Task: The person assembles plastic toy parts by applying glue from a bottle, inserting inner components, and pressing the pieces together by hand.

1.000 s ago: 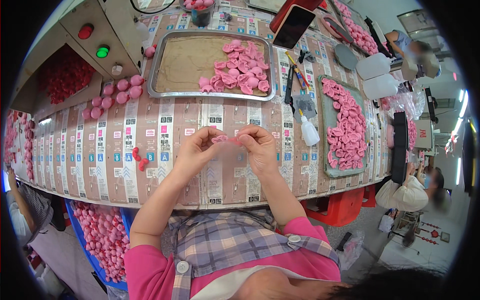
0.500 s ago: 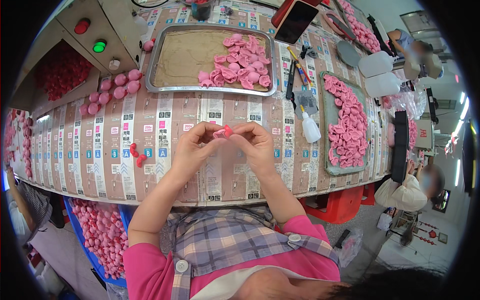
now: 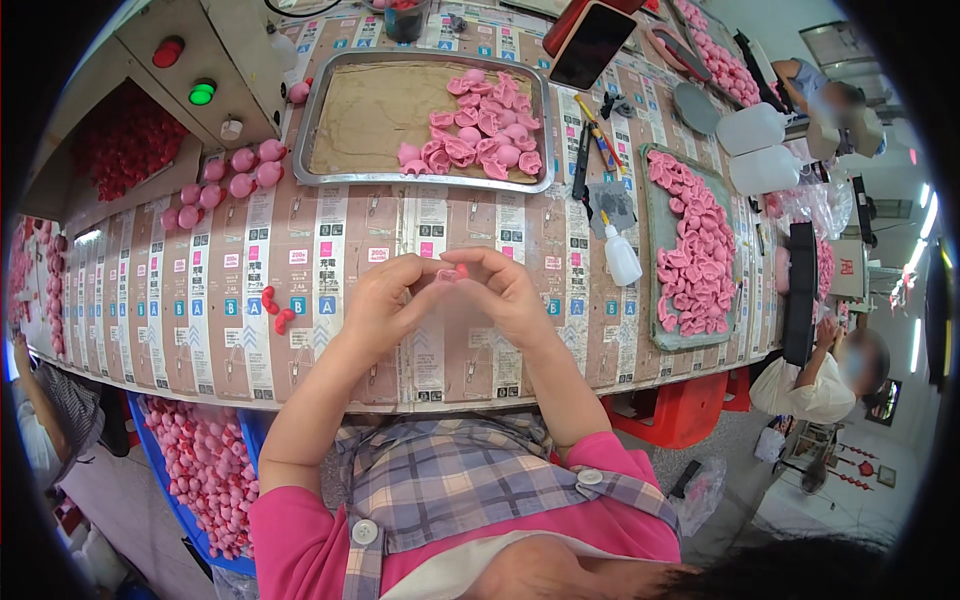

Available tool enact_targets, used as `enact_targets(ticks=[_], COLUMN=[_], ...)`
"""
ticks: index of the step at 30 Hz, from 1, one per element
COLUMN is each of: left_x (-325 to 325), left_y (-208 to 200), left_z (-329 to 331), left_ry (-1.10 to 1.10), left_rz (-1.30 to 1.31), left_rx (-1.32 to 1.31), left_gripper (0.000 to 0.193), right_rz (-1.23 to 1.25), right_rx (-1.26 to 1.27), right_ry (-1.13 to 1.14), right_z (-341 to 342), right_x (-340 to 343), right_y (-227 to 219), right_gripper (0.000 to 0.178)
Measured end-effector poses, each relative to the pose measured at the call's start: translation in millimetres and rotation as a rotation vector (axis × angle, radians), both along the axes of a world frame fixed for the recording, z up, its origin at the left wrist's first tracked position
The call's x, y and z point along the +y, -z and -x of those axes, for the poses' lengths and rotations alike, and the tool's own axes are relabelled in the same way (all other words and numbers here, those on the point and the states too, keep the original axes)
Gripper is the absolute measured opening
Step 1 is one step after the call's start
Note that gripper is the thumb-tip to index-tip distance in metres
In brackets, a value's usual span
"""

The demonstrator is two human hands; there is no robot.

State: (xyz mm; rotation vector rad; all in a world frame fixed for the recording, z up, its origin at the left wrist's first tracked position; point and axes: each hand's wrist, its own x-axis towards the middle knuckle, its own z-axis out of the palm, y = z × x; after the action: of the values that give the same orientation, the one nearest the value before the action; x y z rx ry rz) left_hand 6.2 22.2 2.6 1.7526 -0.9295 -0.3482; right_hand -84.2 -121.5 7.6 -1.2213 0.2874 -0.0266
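My left hand and my right hand meet over the table's middle, both closed in fingertip pinches. Between them is a small pink piece, gripped mostly by the left fingertips; its shape is largely hidden. A small red piece shows against it at the right fingertips. To the left of my hands lie two curved red pieces on the table. Beyond my hands, a metal tray holds a heap of pink shell-like pieces and a few round ones.
Pink balls with red parts stand beside a metal box with a green light at left. At right are a tray of pink pieces, a white squeeze bottle and a phone. A blue bin sits below left.
My fingers have shifted around the pieces. The red piece stood out more before and now shows only a small part between the fingertips. The table things stay put.
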Motion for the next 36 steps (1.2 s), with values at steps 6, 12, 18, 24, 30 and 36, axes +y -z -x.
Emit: enact_targets(ticks=[6,12,18,24,30,36], left_x=[-4.4,-9.2,-6.5,0.5,-2.1,0.7], left_y=[-16.5,-3.3,-5.4,-6.1,-5.1,-1.8], left_z=[5.4,3.2,4.4,-6.9,-9.3,-8.6], left_ry=[-0.061,-0.03,0.048,0.024,0.059,0.087], left_rz=[-0.041,0.073,0.051,0.487,0.541,0.616], left_rx=[-0.05,-0.28,-0.036,1.157,1.274,1.271], left_gripper=[0.039,0.048,0.047,0.055,0.057,0.057], right_rz=[-0.199,-0.219,-0.017,1.465,1.71,1.431], right_rx=[-0.032,-0.008,-0.054,0.127,0.468,0.511], right_ry=[0.198,0.205,0.182,0.683,0.491,0.586], right_z=[-0.8,0.8,8.7,58.9,90.9,78.4], right_x=[-0.3,2.8,-14.2,-112.3,-130.4,-114.1], right_y=[8.6,10.2,-4.9,-17.2,10.6,6.0], right_gripper=[0.021,0.017,0.018,0.025,0.035,0.037])
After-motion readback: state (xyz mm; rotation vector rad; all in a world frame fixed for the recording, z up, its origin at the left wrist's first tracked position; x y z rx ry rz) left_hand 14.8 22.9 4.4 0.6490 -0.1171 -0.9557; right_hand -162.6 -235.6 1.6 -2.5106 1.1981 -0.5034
